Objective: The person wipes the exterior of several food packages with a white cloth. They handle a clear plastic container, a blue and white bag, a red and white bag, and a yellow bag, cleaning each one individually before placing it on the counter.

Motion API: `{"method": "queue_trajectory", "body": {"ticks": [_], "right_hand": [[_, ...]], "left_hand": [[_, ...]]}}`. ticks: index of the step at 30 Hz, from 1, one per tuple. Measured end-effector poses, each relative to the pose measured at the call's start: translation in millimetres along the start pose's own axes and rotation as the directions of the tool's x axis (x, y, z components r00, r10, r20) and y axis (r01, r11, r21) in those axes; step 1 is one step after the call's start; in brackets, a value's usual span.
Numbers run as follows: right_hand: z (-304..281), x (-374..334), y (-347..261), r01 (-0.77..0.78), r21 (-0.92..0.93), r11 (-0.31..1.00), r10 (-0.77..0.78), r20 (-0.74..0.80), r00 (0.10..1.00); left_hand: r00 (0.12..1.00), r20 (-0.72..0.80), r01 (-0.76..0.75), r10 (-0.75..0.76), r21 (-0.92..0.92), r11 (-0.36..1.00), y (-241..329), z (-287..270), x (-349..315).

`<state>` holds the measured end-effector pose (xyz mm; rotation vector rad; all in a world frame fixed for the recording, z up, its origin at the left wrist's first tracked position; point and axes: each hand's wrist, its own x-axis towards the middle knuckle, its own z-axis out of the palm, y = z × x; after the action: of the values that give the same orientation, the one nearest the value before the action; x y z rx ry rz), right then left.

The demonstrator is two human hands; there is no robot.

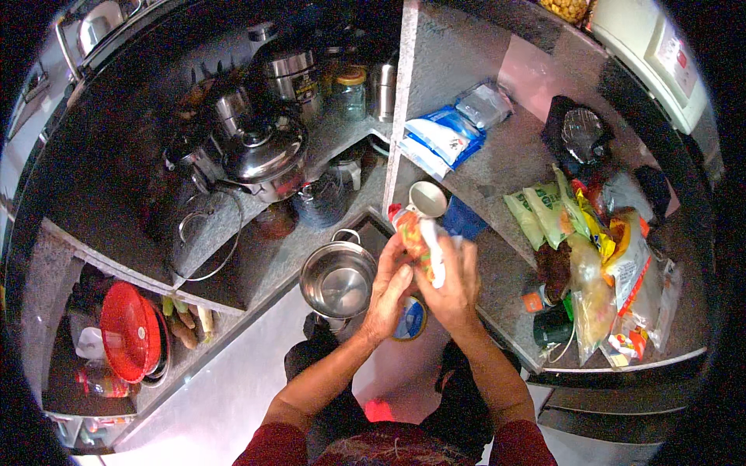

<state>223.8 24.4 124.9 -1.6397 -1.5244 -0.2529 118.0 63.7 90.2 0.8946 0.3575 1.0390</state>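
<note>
A crumpled packet (416, 237) in red, orange and white is between my two hands, in front of my body. My left hand (388, 287) grips its lower left side, the thumb pressed against it. My right hand (456, 286) closes on its right edge, and its fingers are slightly smeared by motion. Just beyond the packet is a white cup (427, 199), its rim facing up, with a blue object (464, 217) beside it. To the left of my left hand is a steel pot (336, 279) with loop handles. A round blue-lidded tin (410, 319) shows below my hands.
Shelves at left hold a pressure cooker (264, 159), steel canisters (291, 74), a glass jar (350, 93) and a red basin (130, 332). On the right shelf lie blue-white packs (447, 140), green packets (540, 213) and several plastic bags (629, 260). A divider (398, 116) separates the shelves.
</note>
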Motion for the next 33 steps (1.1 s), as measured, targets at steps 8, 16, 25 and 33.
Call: {"method": "queue_trajectory", "body": {"ticks": [8, 16, 25, 33], "right_hand": [[0, -2, -20, 0.344, 0.171, 0.923, -0.364, 0.108, 0.925], [5, 34, 0, -0.056, 0.034, 0.998, 0.059, -0.072, 0.996], [4, 30, -29, 0.241, 0.173, 0.955, -0.252, 0.049, 0.966], [-9, 40, -33, 0.248, 0.04, 0.968, -0.251, 0.096, 0.963]], "left_hand": [[0.991, -0.074, 0.096, -0.114, -0.219, 0.971, 9, -18, -13], [0.973, -0.081, 0.171, -0.217, -0.38, 0.909, 2, -13, -6], [0.948, -0.083, 0.268, -0.307, -0.308, 0.913, 1, -30, -10], [0.95, -0.061, 0.274, -0.307, -0.309, 0.911, -1, -26, -9]]}}
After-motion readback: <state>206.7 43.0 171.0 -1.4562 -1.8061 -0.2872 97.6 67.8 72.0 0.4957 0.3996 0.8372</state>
